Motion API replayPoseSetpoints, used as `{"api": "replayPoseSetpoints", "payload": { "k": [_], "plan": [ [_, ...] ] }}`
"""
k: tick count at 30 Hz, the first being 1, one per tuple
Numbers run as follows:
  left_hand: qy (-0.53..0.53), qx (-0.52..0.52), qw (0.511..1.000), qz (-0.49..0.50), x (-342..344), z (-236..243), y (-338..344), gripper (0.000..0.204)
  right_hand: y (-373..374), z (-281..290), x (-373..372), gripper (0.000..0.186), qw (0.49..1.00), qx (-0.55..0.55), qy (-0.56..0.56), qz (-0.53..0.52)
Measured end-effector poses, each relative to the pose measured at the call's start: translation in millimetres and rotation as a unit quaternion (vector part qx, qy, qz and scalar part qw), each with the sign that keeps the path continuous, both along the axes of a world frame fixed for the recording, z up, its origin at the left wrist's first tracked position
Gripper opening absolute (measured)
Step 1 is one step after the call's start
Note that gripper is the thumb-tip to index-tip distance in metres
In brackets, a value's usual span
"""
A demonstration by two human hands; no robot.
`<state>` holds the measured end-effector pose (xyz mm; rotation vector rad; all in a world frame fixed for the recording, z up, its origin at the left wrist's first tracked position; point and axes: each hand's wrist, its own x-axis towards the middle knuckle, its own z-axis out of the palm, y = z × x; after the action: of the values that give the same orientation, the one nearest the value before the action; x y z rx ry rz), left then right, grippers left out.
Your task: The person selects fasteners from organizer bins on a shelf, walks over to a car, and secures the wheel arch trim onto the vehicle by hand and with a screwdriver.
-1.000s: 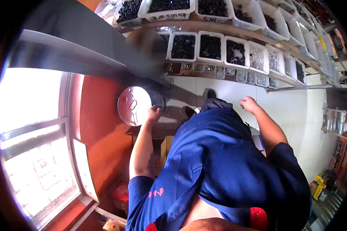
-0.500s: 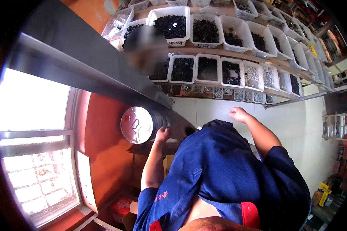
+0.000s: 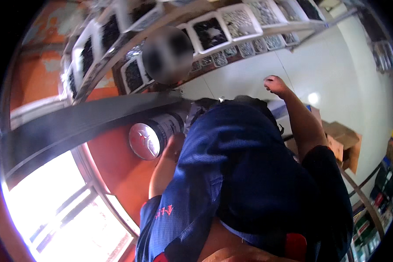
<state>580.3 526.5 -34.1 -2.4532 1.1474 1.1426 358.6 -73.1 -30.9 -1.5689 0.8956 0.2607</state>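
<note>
My right hand (image 3: 275, 85) is held out over the pale tiled floor, its fingers curled loosely inward. Nothing shows in its grasp, and it touches nothing. My left hand (image 3: 175, 143) is low beside my body, next to a cylindrical metal can (image 3: 145, 141) with a shiny silver lid and a dark, printed side. The left hand is blurred and its fingers are hidden, so I cannot tell whether it touches the can. My dark blue shirt (image 3: 249, 166) fills the middle of the view.
White bins of small dark and pale parts, one being a bin of whitish pieces (image 3: 238, 22), line shelves ahead. A grey beam (image 3: 91, 109) crosses the left side above a bright window (image 3: 74, 209). An open cardboard box (image 3: 343, 139) stands right, near racks of goods.
My view has turned to the right, so the shelves tilt and shift up and left. A cardboard box has come into view at right. My left hand has moved back toward my body.
</note>
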Motion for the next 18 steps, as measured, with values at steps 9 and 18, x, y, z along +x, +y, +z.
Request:
{"api": "replayPoseSetpoints", "payload": {
  "k": [9,18],
  "plan": [
    [0.058,-0.096,0.988,0.108,102,93,-226,0.028,88,-81,-169,0.027,0.896,0.156,0.057,-0.412],
    [0.244,-0.071,0.965,0.064,58,20,-316,0.022,253,-123,-209,0.018,0.789,0.284,0.131,-0.53]
  ]
}}
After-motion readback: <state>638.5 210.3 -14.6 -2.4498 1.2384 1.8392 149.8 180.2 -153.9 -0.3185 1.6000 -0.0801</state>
